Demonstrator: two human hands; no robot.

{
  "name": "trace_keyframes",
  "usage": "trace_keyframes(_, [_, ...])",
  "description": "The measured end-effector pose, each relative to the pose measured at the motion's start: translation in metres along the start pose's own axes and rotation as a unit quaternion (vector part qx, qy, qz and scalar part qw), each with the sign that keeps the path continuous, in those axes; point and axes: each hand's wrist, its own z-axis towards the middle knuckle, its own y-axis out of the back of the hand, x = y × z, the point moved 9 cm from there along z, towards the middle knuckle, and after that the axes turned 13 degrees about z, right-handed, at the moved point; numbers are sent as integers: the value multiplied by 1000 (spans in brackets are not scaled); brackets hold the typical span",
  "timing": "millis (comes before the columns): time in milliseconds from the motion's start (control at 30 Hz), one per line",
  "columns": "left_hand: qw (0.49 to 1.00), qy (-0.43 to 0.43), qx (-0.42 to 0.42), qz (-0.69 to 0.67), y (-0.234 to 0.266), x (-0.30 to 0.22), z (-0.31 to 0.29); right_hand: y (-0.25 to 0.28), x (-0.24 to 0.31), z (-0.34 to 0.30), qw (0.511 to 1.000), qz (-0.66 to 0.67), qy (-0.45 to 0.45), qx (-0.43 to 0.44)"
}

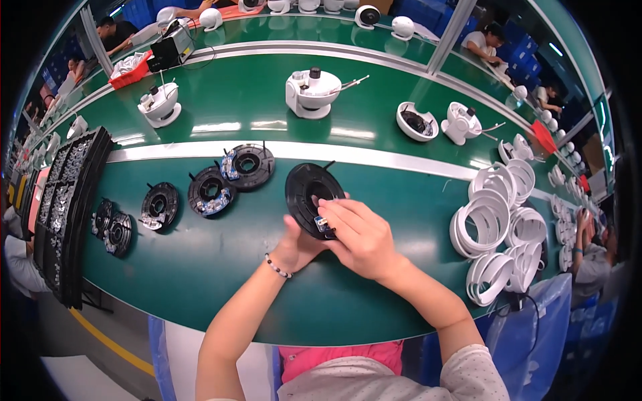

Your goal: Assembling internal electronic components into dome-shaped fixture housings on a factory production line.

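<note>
A black round plastic housing [304, 194] with a hole in its middle is held tilted above the green bench. My left hand [298, 246] supports it from below, closed on its lower edge, with part of the fingers hidden behind it. My right hand [361, 235] is closed over the lower right rim, fingertips pressed together near the central hole. Beside those fingertips a small blue circuit board [323, 224] shows on the housing. To the left lie similar black housings [160, 205] with circuit boards, among them a pair [212, 192] [249, 167] touching each other.
White plastic rings [483, 224] are piled at the right. A black compartment tray [63, 214] of small parts stands at the left edge. Beyond a pale strip [348, 155], white device bodies [313, 92] stand on a green conveyor. Other people work farther off.
</note>
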Motion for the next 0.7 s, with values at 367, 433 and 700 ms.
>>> trace_keyframes(367, [980, 35, -53, -186, -2, -21, -9, -9, 19, -9, 988, 21, 90, 125])
trace_keyframes(433, [976, 39, -17, -212, -10, -26, -12, -6, 22, -6, 987, 15, 90, 134])
trace_keyframes(700, [959, 68, 37, -274, -30, -15, 3, 55, 1, -32, 997, -59, -1, 54])
